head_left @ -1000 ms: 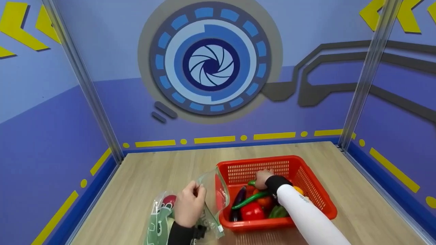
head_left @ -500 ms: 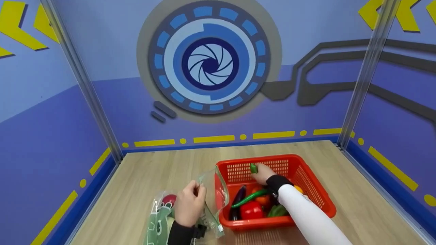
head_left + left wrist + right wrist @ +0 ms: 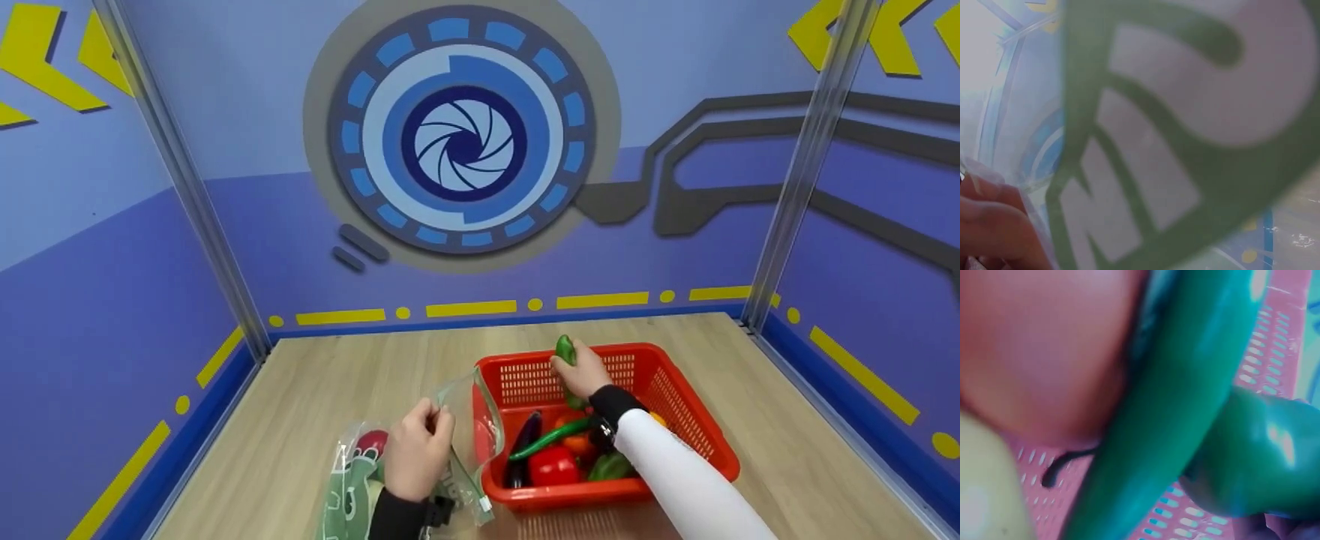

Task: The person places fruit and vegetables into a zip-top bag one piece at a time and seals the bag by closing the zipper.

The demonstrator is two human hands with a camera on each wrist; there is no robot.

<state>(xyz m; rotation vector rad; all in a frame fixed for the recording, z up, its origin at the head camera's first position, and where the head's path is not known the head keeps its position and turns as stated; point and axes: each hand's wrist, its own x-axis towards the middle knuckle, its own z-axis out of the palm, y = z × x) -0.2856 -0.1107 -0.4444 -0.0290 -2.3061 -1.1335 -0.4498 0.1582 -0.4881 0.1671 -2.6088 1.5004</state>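
My left hand (image 3: 417, 448) pinches the rim of a clear zip bag (image 3: 469, 427) between thumb and fingers. The bag's mouth gapes toward the basket, and its green print (image 3: 1185, 135) fills the left wrist view. A round red thing (image 3: 373, 441) shows inside the bag; the other contents are hard to make out. Over the red basket (image 3: 600, 495), my right hand (image 3: 589, 373) grips a green pepper (image 3: 565, 351), tip up. That pepper (image 3: 1266, 453) also appears in the right wrist view, behind a long green chili (image 3: 1168, 405).
Inside the basket lie an eggplant (image 3: 526, 435), a long green chili (image 3: 551, 439), a red bell pepper (image 3: 555, 466), a green vegetable (image 3: 611, 466) and orange pieces partly covered by my right arm. Printed walls and metal posts (image 3: 806, 165) enclose the wooden table (image 3: 352, 375).
My right hand has lifted the green pepper from inside the basket up to about the height of its back rim. The left hand and bag have stayed in place.
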